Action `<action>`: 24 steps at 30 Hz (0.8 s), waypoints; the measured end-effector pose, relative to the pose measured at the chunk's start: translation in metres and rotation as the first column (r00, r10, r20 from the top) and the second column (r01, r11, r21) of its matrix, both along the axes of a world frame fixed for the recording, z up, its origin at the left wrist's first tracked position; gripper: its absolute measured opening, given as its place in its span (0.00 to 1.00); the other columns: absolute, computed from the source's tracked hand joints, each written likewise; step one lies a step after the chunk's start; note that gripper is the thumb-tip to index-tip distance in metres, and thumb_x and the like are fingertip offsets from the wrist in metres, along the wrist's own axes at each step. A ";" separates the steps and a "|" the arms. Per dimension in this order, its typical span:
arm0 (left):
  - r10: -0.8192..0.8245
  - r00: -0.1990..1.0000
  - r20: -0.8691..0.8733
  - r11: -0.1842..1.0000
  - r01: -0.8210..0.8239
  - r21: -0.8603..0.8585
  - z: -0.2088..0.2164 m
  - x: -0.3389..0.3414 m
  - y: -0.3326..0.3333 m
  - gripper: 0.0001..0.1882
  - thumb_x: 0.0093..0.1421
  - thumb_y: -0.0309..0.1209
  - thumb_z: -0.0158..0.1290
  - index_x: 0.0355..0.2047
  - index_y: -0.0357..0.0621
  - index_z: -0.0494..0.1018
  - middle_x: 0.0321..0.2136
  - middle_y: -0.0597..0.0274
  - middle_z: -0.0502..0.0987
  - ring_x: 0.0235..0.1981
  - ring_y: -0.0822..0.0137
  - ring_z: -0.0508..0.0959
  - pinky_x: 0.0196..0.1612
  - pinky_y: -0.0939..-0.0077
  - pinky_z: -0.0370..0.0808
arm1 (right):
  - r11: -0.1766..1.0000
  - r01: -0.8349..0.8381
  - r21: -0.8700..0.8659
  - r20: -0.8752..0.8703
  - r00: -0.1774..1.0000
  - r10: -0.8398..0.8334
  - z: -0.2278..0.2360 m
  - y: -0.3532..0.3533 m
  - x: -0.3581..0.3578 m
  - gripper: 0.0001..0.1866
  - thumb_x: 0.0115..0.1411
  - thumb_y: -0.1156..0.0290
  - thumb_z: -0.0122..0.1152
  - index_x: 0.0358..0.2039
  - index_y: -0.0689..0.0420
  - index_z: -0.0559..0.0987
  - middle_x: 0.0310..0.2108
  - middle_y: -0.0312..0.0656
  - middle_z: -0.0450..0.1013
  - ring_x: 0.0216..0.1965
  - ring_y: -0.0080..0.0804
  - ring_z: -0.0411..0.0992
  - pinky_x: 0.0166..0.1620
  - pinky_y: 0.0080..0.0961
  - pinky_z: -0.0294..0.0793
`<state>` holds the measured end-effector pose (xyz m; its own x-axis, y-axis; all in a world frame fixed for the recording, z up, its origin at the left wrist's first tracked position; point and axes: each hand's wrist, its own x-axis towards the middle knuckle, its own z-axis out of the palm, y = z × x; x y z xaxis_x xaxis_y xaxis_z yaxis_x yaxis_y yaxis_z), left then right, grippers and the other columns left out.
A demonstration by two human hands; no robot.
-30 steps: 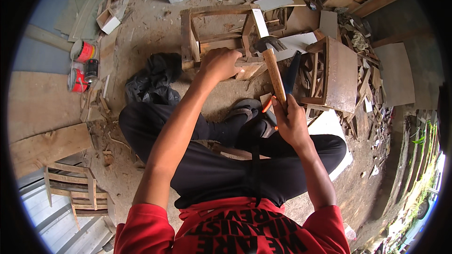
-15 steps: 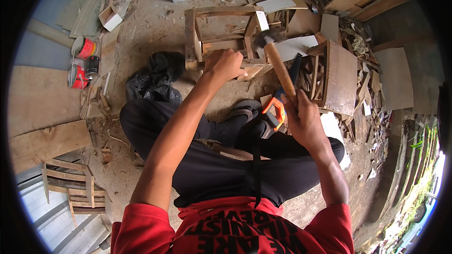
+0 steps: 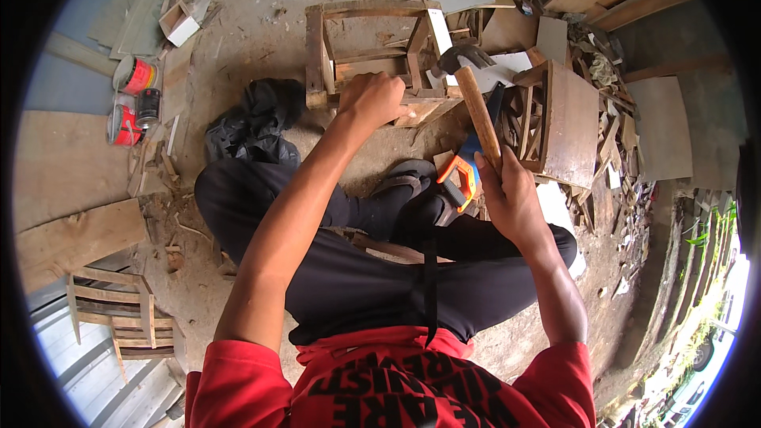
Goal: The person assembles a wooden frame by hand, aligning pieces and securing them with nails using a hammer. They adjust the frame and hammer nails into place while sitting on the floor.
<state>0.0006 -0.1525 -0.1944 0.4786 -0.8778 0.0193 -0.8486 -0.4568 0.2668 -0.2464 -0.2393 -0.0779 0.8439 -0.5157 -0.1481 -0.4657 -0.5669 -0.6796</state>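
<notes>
— What has the right hand [image 3: 511,198] got?

— It is clenched around the wooden handle of a hammer [image 3: 476,107]. The handle slants up toward 11 o'clock from the fist, and the dark metal head sits at its top end, just over the right edge of the wooden frame [image 3: 372,55].

— And the left hand [image 3: 372,99]?

— Its fingers are curled shut over the frame's near rail, pressing on it. The frame lies on the dirt at 12 o'clock from the person's knees.

— Anything else close by?

— A handsaw [image 3: 468,166] with an orange and blue grip lies beside the right hand, at its 10 o'clock. A black bag [image 3: 254,123] sits at 9 o'clock from the left hand, and red cans [image 3: 131,99] stand farther out that way.
</notes>
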 end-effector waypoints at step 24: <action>-0.030 0.998 0.049 0.998 0.027 0.063 0.003 0.000 -0.002 0.25 0.50 0.53 0.67 0.30 0.40 0.82 0.31 0.48 0.84 0.35 0.52 0.85 0.39 0.60 0.82 | 0.997 0.055 -0.052 -0.063 0.996 -0.058 -0.033 0.003 -0.022 0.15 0.70 0.66 0.54 0.33 0.66 0.67 0.20 0.64 0.72 0.28 0.67 0.74 0.28 0.52 0.70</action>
<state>0.0009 -0.1547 -0.1911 0.4529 -0.8915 -0.0125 -0.8732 -0.4463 0.1955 -0.2687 -0.2361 -0.1112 0.8026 -0.5705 -0.1743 -0.5400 -0.5707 -0.6186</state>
